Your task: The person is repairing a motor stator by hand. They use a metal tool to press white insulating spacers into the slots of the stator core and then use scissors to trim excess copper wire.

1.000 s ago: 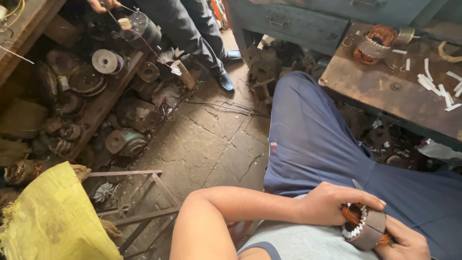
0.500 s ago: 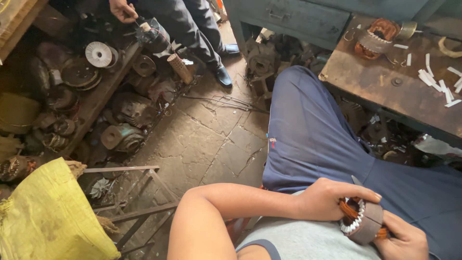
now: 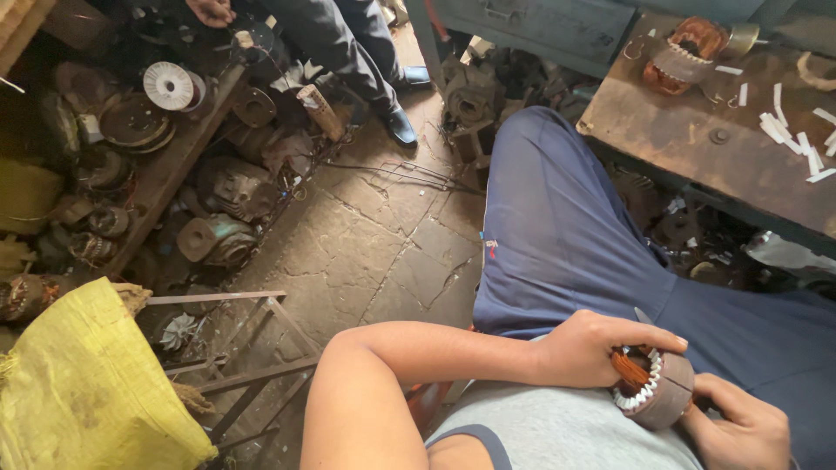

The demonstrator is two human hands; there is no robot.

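A yellow woven sack (image 3: 83,392) lies at the near left beside a metal frame (image 3: 248,348). Old motor parts (image 3: 148,165) crowd the left shelf. Another person's dark trouser legs (image 3: 348,43) stand far off. White paper strips (image 3: 797,135) scatter over the wooden workbench (image 3: 697,148) at far right.

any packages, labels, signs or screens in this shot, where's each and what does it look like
Yellow woven sack: bottom left, on a metal frame, bulging, plain.
Small tag: on the blue trousers near the knee, tiny, red and white.
White paper strips: scattered on the workbench at top right.
No signs or screens.
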